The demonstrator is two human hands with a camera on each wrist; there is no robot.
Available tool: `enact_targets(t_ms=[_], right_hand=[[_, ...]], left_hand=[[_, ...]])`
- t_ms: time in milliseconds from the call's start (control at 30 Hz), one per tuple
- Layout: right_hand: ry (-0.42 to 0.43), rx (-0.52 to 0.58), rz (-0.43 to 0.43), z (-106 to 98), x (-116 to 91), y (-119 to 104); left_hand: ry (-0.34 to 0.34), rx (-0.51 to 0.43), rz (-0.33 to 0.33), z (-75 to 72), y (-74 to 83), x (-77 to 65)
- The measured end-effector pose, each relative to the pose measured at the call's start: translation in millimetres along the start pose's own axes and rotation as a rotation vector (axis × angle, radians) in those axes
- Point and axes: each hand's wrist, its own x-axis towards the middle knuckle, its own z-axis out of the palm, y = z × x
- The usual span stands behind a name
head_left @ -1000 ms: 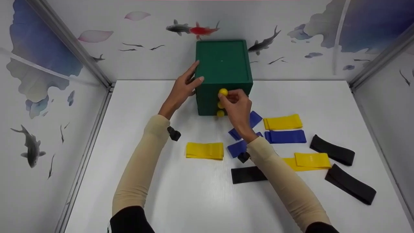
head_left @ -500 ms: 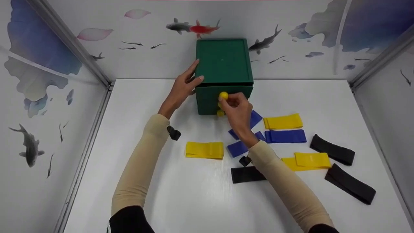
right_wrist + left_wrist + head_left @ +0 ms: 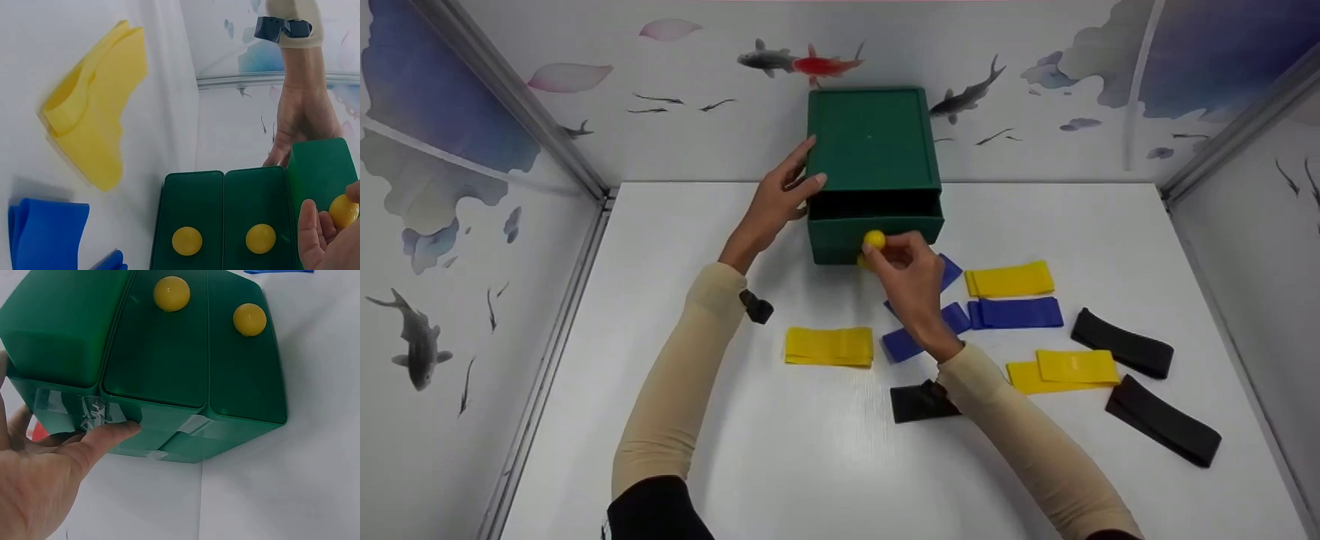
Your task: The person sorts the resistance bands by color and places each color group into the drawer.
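A green three-drawer box (image 3: 870, 142) stands at the back of the white table against the wall. Its top drawer (image 3: 832, 232) is partly pulled out, with a dark gap behind its front. My right hand (image 3: 913, 277) pinches that drawer's round yellow knob (image 3: 874, 239) between thumb and fingers. Against the box's left side rests my left hand (image 3: 771, 202), fingers extended, thumb near the top front edge. In the left wrist view, the closed middle drawer (image 3: 157, 354) and bottom drawer (image 3: 244, 377) show their yellow knobs, and clear tape (image 3: 93, 410) runs along the box side.
Folded flat bands lie about the table: a yellow band (image 3: 829, 346) front left of the box, blue bands (image 3: 1016, 313) and yellow bands (image 3: 1011, 279) to the right, black bands (image 3: 1164, 420) farther right. One black band (image 3: 919, 403) lies partly under the right forearm.
The top drawer, flush one second ago, has come out toward me as my right hand drew its knob. My left hand has kept its place on the box.
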Motion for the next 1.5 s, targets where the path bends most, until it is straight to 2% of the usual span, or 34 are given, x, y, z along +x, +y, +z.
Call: enact_targets(t_ms=[400, 833, 1233, 1500], right_hand=[[-0.035, 0.050, -0.009, -6, -15, -2], [-0.034, 0.039, -0.009, -11, -25, -6], [-0.039, 0.052, -0.059, -14, -33, -3], [-0.037, 0.057, -0.045, -15, -39, -2]], left_hand=[[-0.009, -0.007, 0.003, -0.5, -0.6, -0.2], [-0.011, 0.014, 0.035, -0.1, -3.0, -1.9], [0.001, -0.001, 0.021, 1.5, -2.7, -3.5], [-0.003, -0.002, 0.016, 2.5, -1.9, -3.7]])
